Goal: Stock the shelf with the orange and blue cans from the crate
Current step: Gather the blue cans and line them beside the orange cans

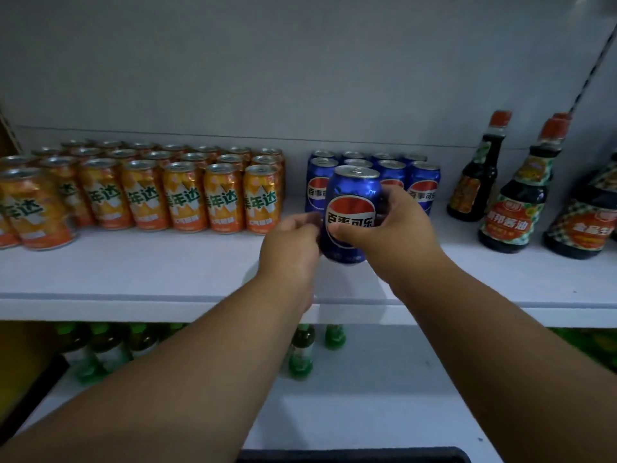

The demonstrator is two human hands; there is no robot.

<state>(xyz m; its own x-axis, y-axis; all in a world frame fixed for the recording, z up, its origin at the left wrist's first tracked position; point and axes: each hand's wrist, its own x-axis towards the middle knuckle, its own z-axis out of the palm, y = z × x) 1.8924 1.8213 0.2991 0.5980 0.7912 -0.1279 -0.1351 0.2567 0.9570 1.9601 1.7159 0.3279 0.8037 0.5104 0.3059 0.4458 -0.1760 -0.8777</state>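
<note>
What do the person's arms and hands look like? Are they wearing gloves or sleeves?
No gloves and no sleeves show. Both forearms are bare all the way from the bottom of the picture up to the wrists. The left hand and the right hand are bare too. No watch, ring, bracelet or marking shows on either one.

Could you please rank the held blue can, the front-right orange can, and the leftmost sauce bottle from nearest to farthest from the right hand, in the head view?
From the right hand:
1. Held blue can, in its grip.
2. Leftmost sauce bottle, to its right.
3. Front-right orange can, to its left, beyond the left hand.
</note>
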